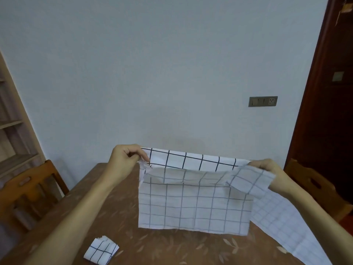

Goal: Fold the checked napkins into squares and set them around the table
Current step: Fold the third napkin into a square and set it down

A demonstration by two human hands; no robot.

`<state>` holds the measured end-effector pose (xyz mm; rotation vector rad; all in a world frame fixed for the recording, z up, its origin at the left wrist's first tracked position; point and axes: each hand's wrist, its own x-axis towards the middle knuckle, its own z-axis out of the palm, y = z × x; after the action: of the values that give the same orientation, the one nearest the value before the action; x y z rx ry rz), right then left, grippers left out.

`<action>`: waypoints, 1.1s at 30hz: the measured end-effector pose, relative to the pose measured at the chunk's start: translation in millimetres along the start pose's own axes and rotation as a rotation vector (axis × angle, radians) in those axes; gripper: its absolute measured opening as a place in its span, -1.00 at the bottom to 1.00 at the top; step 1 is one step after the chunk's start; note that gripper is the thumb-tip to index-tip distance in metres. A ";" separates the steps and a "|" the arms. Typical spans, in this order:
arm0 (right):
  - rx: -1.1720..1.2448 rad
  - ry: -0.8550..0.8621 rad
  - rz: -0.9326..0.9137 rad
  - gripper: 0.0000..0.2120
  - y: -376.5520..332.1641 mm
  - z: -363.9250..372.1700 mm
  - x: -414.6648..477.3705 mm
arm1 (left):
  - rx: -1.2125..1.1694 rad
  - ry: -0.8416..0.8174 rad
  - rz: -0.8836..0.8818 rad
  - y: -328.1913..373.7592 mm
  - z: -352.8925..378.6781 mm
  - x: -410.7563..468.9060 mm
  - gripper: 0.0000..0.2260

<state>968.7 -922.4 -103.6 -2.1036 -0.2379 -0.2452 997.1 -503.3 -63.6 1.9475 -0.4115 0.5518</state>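
One folded napkin [101, 251] lay nearest on the brown counter [172, 247]. Beyond it a half-folded napkin [193, 199] hung above the counter, its top edge stretched between the hands. The left hand [124, 161] pinched the left corner and the right hand [267, 167] gripped the right corner. A flat napkin [282, 224] lay spread at the right. A wall socket [263, 101] sat farthest back.

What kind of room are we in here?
Most likely a home dining room: a table with a leaf-patterned top, a wooden chair on its left, a matching chair on its right, and a switch-and-socket plate on the plain wall.
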 end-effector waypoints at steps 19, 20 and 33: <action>0.506 0.200 -0.033 -0.72 -24.9 -7.0 9.5 | -0.125 0.088 0.046 11.7 -32.4 2.1 -0.82; 0.551 0.165 -0.022 -0.71 -25.2 -8.9 9.5 | -0.135 0.087 0.044 12.0 -33.9 1.7 -0.84; 0.730 -0.097 0.020 -0.68 -41.4 -25.7 -1.9 | -0.143 0.122 0.066 7.5 -49.0 2.9 -0.77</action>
<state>953.8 -923.3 -57.2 -1.3933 -0.3087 -0.0288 986.1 -462.1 -38.3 1.7587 -0.4273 0.6629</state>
